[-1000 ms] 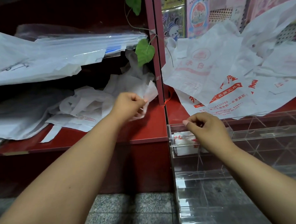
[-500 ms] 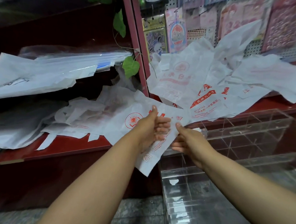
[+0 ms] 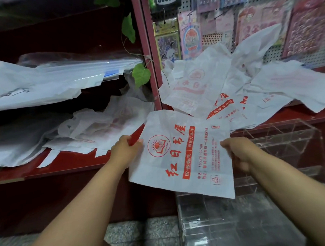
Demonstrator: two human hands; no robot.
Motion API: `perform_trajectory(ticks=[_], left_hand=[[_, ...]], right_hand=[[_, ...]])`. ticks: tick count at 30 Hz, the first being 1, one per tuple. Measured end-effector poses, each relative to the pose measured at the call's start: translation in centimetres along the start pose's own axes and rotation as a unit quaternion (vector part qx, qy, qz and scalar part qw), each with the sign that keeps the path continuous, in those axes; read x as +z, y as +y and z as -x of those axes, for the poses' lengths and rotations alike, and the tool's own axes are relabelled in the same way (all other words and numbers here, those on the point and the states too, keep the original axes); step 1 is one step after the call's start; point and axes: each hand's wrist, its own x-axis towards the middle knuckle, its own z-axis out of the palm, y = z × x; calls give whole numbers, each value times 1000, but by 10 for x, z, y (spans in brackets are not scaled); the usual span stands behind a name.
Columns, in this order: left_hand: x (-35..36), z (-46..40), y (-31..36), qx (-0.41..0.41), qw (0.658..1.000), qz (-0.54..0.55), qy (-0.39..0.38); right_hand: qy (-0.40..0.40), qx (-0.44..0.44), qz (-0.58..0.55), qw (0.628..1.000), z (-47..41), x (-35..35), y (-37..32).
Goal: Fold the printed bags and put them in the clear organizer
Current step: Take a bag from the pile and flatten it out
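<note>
On red shelf [image 3: 67,163], loose bags [image 3: 203,88], pegboard [image 3: 273,51] behind

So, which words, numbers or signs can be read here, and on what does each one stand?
"红日书屋": large red characters on the held bag, gripped by the left hand and right hand.
"5530135788": number on the same bag; its leading digit is unclear.
Recycling triangle: same bag's corner; inside unreadable.
Its fine print: too small.
Shelf bags: red print, blurred or covered.
</note>
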Motion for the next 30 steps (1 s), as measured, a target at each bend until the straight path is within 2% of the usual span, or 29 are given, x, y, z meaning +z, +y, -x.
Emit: perform_trajectory(ticks=[5, 8, 12, 15, 21, 24, 26, 28, 30], left_hand=[[16, 9, 14, 21, 998, 37, -36], [15, 18, 27, 3, 987, 156, -48], [2, 30, 34, -35, 919, 362, -152], [3, 37, 36, -48, 867, 442, -227], [4, 41, 36, -30, 852, 477, -212], [2, 41, 32, -22, 839, 504, -204], [2, 46, 31, -3, 850, 468, -243], [6, 47, 30, 26, 882, 391, -262], [7, 45, 32, 47, 913, 349, -206]], right_hand=[[19, -11, 15, 1000, 3, -8, 8], [59, -74, 22, 995, 7, -14, 9], [111, -177, 52, 977, 10, -30, 3], [117, -189, 85, 971, 6, -38, 4], [143, -203, 20, 968, 3, -43, 8], [156, -206, 28, 966, -1, -44, 11], [155, -198, 33, 967, -4, -45, 14], [145, -185, 28, 972, -7, -45, 16], [135, -179, 15, 975, -8, -45, 15]])
